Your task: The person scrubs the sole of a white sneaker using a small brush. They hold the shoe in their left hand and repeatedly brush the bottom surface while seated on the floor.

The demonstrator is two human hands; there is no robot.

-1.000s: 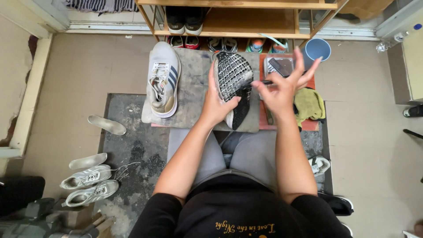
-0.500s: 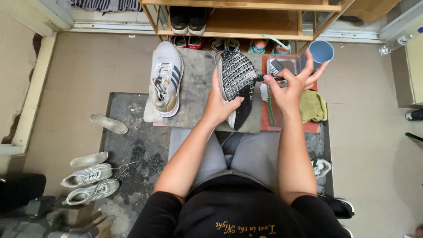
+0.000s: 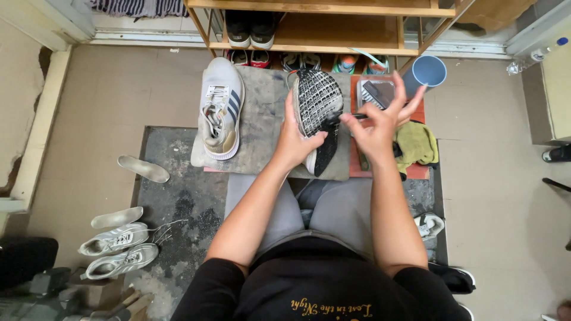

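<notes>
My left hand (image 3: 295,139) grips a black shoe (image 3: 319,113) turned sole-up, its white gridded sole facing me, over a grey mat (image 3: 264,122). My right hand (image 3: 380,122) pinches a thin dark tool (image 3: 351,116) whose tip touches the sole's right edge; its other fingers are spread. A white sneaker with dark stripes (image 3: 219,107) lies on the mat's left half.
A red tray (image 3: 416,171) to the right holds a brush (image 3: 376,94) and a yellow-green cloth (image 3: 416,142). A blue cup (image 3: 429,71) stands behind it. A wooden shoe rack (image 3: 321,30) is ahead. Insoles (image 3: 143,169) and a white sneaker pair (image 3: 116,249) lie at left.
My right hand has come down and leftward, bringing the thin tool against the sole's edge. The left hand still holds the shoe in the same place.
</notes>
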